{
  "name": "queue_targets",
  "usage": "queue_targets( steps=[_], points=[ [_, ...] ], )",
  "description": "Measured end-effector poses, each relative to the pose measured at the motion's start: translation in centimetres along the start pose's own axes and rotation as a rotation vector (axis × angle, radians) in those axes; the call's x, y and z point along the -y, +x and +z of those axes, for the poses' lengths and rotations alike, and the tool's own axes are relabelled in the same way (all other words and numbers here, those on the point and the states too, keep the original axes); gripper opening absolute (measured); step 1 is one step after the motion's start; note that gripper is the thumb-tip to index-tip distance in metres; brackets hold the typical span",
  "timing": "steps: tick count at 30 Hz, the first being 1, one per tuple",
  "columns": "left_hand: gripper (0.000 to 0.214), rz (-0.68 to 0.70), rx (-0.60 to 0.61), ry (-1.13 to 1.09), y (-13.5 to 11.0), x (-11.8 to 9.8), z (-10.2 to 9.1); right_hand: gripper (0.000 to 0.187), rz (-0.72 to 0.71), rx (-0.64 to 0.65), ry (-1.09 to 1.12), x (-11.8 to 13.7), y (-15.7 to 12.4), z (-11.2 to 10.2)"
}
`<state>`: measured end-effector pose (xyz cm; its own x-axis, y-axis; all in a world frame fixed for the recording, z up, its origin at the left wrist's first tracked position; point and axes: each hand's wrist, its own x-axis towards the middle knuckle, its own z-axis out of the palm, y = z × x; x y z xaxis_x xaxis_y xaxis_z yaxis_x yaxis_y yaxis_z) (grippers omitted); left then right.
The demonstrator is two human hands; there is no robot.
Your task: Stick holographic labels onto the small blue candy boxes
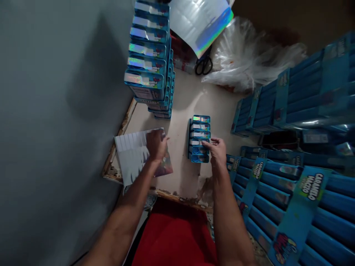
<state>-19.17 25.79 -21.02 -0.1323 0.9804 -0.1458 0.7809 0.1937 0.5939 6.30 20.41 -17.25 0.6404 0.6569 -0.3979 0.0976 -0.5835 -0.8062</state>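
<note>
A row of small blue boxes (200, 150) sits on the pale table, bound as one pack. Shiny silver stickers show on the ends of the upper boxes; the two nearest me show dark round marks instead. My right hand (218, 150) is at the pack's right side, a fingertip touching the end of a stickered box, its other fingers apart from it. Over a shiny sheet of silver stickers (129, 155) at the left lies my left hand (157, 145), fingers bent together. Whatever is between them is too dark and small to make out.
A tall stack of blue packs (146, 66) rises at the back left. Black-handled scissors (203, 65), a silver sheet (196, 22) and clear plastic bags (238, 55) lie at the back. Larger wrapped blue packs (294, 192) crowd the right side. A wall (55, 111) borders the left.
</note>
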Motion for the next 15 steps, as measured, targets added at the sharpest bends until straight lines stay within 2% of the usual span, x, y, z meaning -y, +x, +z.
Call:
queue_targets(
  steps=[2,4,5,6,7,9,10,13,15],
  points=[
    [0.052,0.036,0.021,0.202,2.2,2.4,-2.1,0.038,-0.084,-0.157,0.014,0.7,-1.1,0.3],
    [0.058,0.071,0.11,0.289,4.4,4.3,-3.3,0.029,-0.318,-0.334,-0.099,1.8,-3.2,1.2],
    [0.055,0.1,0.168,0.295,5.2,4.9,-3.6,0.026,-0.459,-0.34,-0.17,2.4,-4.3,2.0],
    [0.049,0.131,0.226,0.285,6.0,5.3,-3.7,0.024,-0.587,-0.27,-0.243,3.0,-5.4,3.0],
    [0.04,0.16,0.273,0.263,6.5,5.6,-3.7,0.022,-0.691,-0.147,-0.314,3.4,-6.4,4.3],
    [0.022,0.21,0.322,0.206,6.9,5.6,-3.7,0.025,-0.815,0.11,-0.472,3.9,-7.6,7.1],
    [0.016,0.227,0.323,0.179,6.9,5.5,-3.9,0.028,-0.843,0.193,-0.552,4.0,-7.8,8.5],
    [0.011,0.239,0.318,0.111,6.2,4.9,-4.8,0.032,-0.867,0.284,-0.742,4.0,-7.3,11.9],
    [0.011,0.229,0.358,0.063,5.6,4.4,-5.6,0.028,-0.895,0.313,-0.818,3.8,-6.7,13.2]
  ],
)
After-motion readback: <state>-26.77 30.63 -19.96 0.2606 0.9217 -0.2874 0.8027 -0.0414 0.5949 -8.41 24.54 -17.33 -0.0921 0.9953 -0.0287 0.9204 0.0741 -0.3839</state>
